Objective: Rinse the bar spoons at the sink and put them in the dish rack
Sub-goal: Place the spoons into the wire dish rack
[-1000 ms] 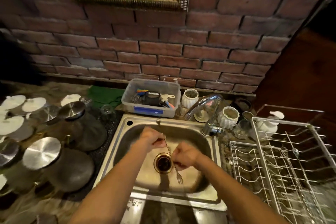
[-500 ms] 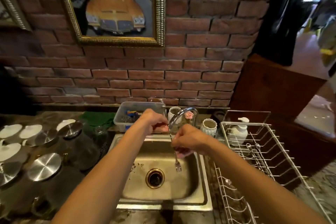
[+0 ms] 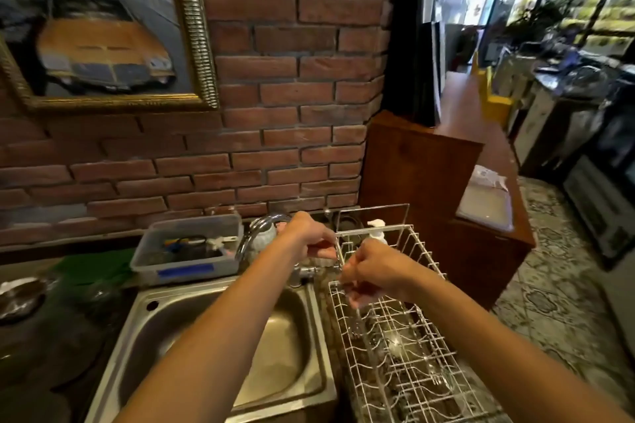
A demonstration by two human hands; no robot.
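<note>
Both hands hold one thin metal bar spoon (image 3: 357, 319) over the left end of the white wire dish rack (image 3: 424, 252). My left hand (image 3: 307, 238) pinches its upper end near the rack's back corner. Lower down, my right hand (image 3: 375, 272) grips the stem. The forked lower tip hangs among the rack wires, blurred. Another shiny utensil (image 3: 439, 377) seems to lie on the rack floor. The steel sink (image 3: 192, 316) is left of the rack, under my left forearm, and the curved faucet (image 3: 257, 229) stands behind it.
A clear plastic tub (image 3: 187, 263) of small tools sits behind the sink, with a green cloth (image 3: 92, 266) to its left. A white pump bottle (image 3: 377, 229) stands behind the rack. A wooden counter (image 3: 426, 178) rises to the right. A metal lid (image 3: 19, 295) lies far left.
Both hands have carried the bar spoon to the right, from over the sink basin to over the dish rack. The view has swung right and up.
</note>
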